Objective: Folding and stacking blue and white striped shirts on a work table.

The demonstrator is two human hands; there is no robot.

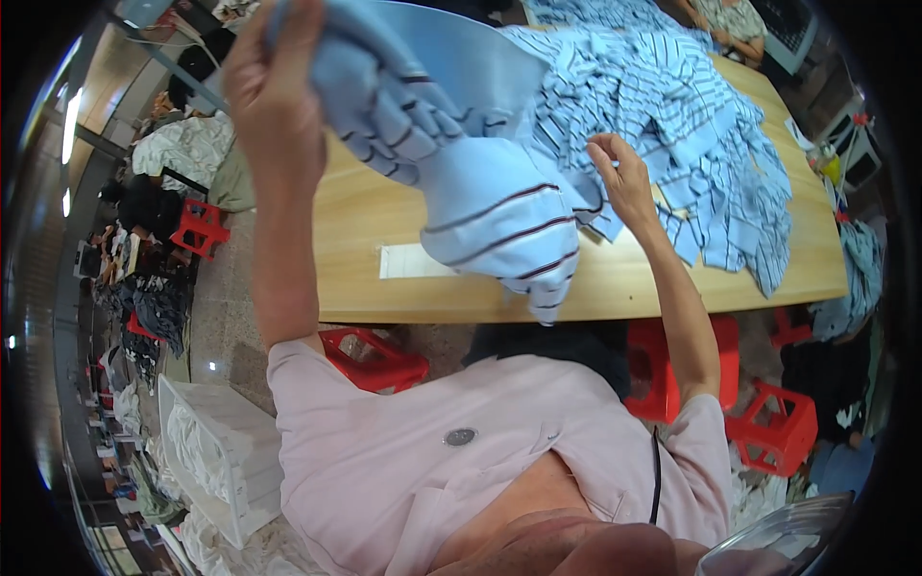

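Note:
Raised at the upper left, my left hand [276,91] is closed on a light blue knit cloth piece with dark stripes [504,206]. The cloth hangs in folds from my fingers across the near part of the table, and its lower tip reaches the table's front edge. To the right of it, my right hand [624,182] is in the air with loosely curled fingers a little apart, and I see nothing in it. Just beyond that hand spreads a large heap of similar striped cloth pieces [672,115]. The fingertips of my left hand are partly hidden by cloth.
A white strip [415,261] lies on the wooden table [355,226]. Red stools [773,427] stand along its near side. A white plastic bin [206,451] with pale cloth sits on the floor at left. Another person's arm [725,38] is at the far right corner.

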